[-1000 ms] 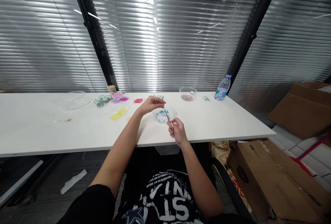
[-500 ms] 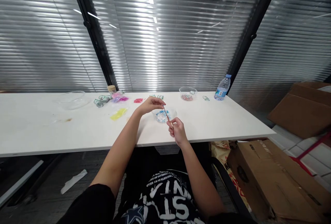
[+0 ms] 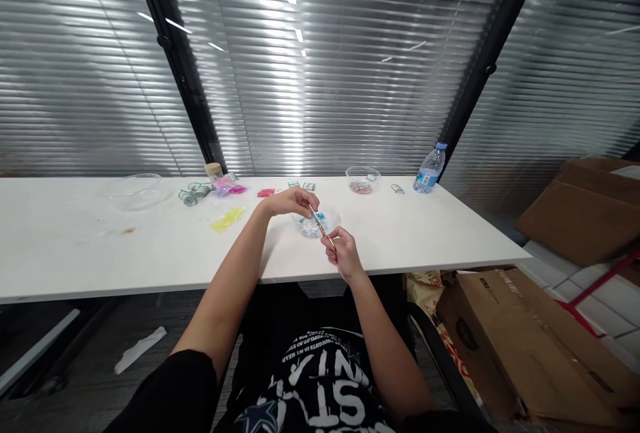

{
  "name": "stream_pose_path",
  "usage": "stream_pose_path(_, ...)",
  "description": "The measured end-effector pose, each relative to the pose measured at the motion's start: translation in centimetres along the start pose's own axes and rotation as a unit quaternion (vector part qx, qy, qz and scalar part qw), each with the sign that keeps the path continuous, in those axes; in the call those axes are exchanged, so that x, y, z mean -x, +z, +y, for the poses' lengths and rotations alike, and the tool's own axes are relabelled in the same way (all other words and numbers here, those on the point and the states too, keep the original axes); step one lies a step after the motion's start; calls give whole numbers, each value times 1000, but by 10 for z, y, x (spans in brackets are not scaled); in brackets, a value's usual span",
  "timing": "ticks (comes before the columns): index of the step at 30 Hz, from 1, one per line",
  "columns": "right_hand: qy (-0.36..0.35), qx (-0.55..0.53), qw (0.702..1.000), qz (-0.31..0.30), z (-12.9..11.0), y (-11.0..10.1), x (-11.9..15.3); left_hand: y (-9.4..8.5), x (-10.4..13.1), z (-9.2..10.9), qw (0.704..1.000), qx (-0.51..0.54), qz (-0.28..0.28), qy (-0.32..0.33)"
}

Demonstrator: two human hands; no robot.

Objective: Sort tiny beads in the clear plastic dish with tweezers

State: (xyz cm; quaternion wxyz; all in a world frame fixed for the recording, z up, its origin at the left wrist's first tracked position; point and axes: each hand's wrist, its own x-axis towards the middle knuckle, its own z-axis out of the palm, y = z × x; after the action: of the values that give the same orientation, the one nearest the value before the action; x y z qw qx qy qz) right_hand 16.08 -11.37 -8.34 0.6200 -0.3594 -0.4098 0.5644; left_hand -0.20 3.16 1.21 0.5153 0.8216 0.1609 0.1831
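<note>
Thin stick (image 3: 320, 225) between both hands' fingers (image 3: 311, 204)

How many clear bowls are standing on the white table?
3. One large bowl at far left, one bowl with blue beads under the hands, one bowl with reddish beads near the water bottle.

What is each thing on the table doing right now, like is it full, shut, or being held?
Thin stick: held at both ends, slanted above the small bowl.
Left hand: grip pinched on the stick's far tip.
Right hand: grip pinched on the stick's near end.
Small bowl: upright, holds blue and white beads.
Far bowl: upright, holds pinkish bits.
Water bottle: upright, cap on.
Large clear bowl: upright, looks empty.
Yellow bag: lying flat.
</note>
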Motion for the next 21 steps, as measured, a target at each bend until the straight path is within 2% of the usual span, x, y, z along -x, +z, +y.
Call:
stream_pose_path(6,-3,5,1000,0,0,0,0,-2,-5,4,999,-7,-34,-6)
stream_pose_path(12,-11,0,1000,7,0,1,0,-4,-8,1,999,-6,-43,-12)
stream_pose_path(21,-8,7,1000,-13,3,-1,-2,-11,-11,-1,998,-8,-61,-30)
